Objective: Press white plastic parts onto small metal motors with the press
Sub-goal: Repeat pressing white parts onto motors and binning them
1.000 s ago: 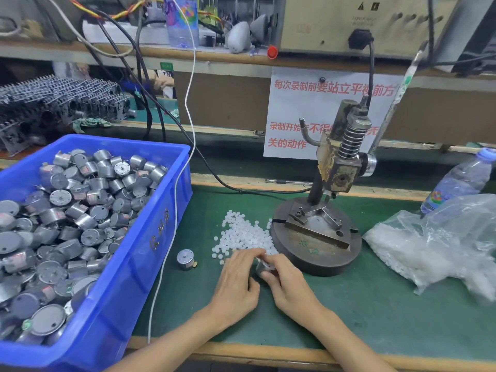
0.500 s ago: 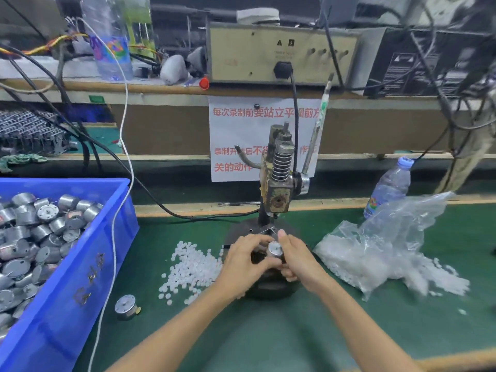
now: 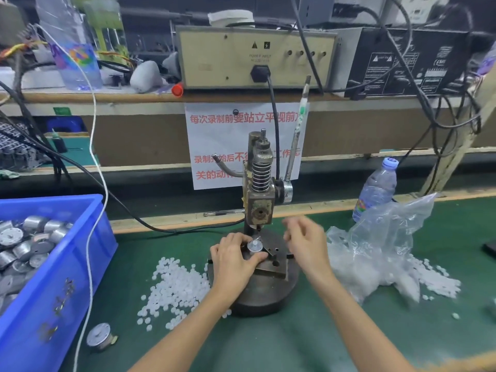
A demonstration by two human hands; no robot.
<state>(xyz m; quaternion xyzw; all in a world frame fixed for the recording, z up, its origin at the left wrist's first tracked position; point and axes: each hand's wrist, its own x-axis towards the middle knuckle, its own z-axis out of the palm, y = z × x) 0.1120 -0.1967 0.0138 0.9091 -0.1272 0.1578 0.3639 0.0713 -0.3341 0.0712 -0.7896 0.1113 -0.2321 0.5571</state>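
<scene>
A small hand press (image 3: pixel 259 189) stands on a round dark base (image 3: pixel 268 291) in the middle of the green bench. My left hand (image 3: pixel 236 259) holds a small silver motor (image 3: pixel 254 247) upright on the base plate, right under the press ram. A white part sits on the motor's top. My right hand (image 3: pixel 303 237) hovers blurred just right of the press, fingers loosely spread, holding nothing. The press lever (image 3: pixel 296 140) points up behind it. Loose white plastic parts (image 3: pixel 174 288) lie in a heap left of the base.
A blue bin (image 3: pixel 59 269) of silver motors fills the left side. One stray motor (image 3: pixel 99 336) lies on the mat by the bin. A clear plastic bag (image 3: pixel 381 253) of white parts and a water bottle (image 3: pixel 375 189) sit right. Cables cross the back.
My right hand has let go of the motor and lifted away to the right. My left hand still holds the motor on the base under the ram.
</scene>
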